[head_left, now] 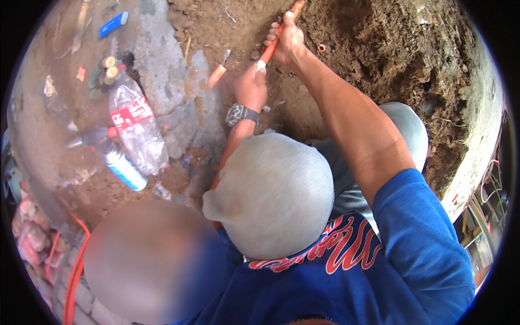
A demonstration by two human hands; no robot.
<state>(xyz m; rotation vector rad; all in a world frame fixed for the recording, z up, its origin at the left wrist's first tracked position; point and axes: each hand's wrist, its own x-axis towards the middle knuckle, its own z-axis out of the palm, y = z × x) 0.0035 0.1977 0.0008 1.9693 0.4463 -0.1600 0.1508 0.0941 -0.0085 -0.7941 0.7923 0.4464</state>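
A slim orange pipe (270,50) slants over the soil at the top middle, its lower end whitish. My right hand (287,40) is wrapped around its upper part. Lower down and to the left, my left hand (251,86) closes at the whitish end; motion smears its fingers. A watch (242,115) with a dark strap is on my left wrist. Just left of that hand lies a short orange piece (217,76), with a small metallic-looking tip beyond it. Dug, crumbly soil (390,49) rises beside my right forearm.
On the left lie a clear plastic bottle (143,141) with a red label, a blue-and-white can (127,172) and a small blue object (114,25). My grey-clad knee (276,195) is close below my left wrist. Orange tubing (73,276) runs along the lower left.
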